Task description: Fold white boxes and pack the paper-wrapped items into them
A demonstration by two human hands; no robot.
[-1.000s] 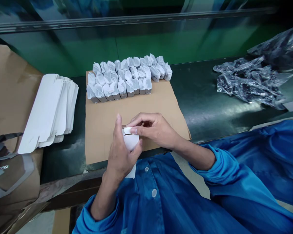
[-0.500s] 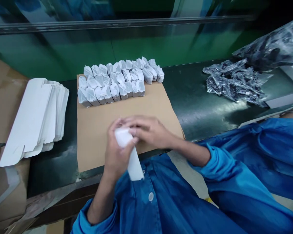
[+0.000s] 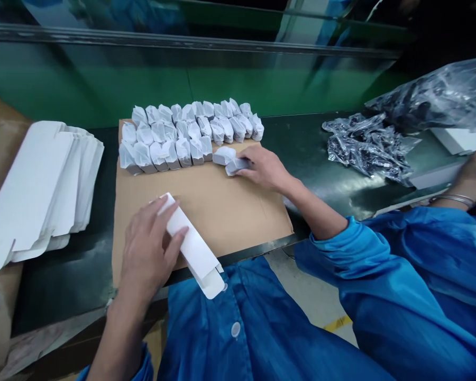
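My left hand grips a long white cardboard box over the front of the brown cardboard sheet. The box slants toward me, and the flap at its near end stands open. My right hand has its fingers closed on a small paper-wrapped packet at the right end of the front row. Another wrapped packet lies tipped against it. Several more white-wrapped packets stand in tight rows along the back of the sheet.
Flat white box blanks are stacked at the left, by a brown carton. On the dark green bench at the right lie clear plastic bags with dark contents. A co-worker's hand is at the far right.
My right hand has left the white box and reached up to the front row, where packets now lie tipped. My left hand has moved left with the box, whose near flap is now open.
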